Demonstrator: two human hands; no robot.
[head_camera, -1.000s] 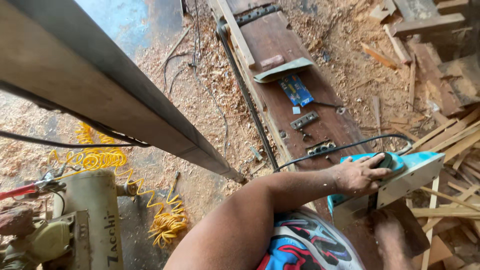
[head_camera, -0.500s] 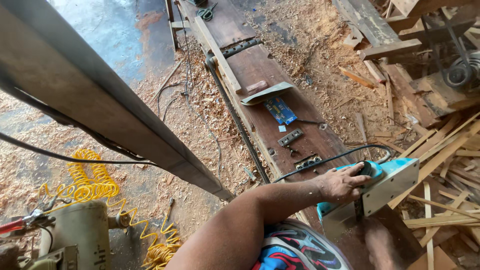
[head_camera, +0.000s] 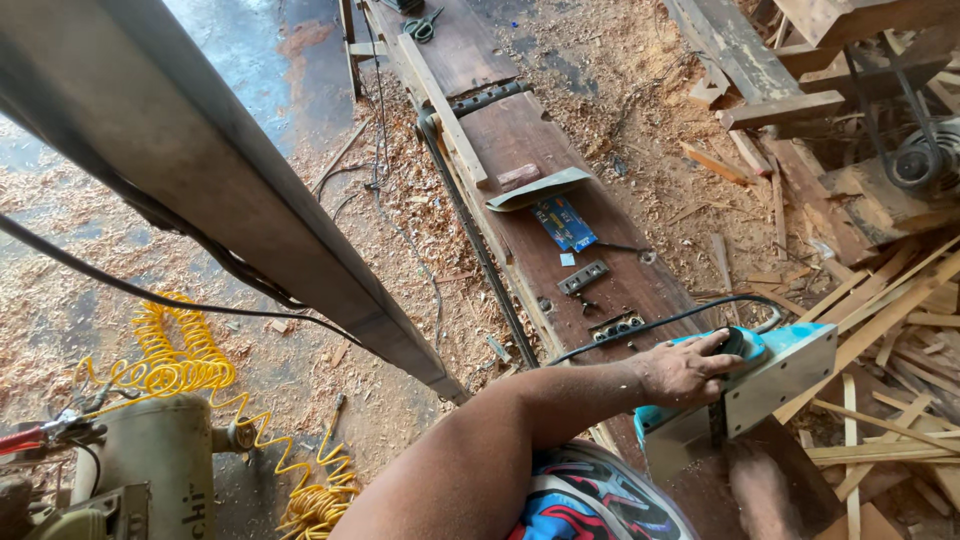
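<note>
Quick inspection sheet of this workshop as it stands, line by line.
Surface: long dark plank, dusty, on a sawdust floor.
Job's things: teal electric planer resting on the plank's near end.
Clutter: blue packet, metal hardware piece, scissors, offcuts at right.
Hands: one hand grips the planer's handle; which hand cannot be told; no other seen.
Cables: black cord from the planer; yellow coiled hose.
Surroundings: compressor tank, belt pulley.
</note>
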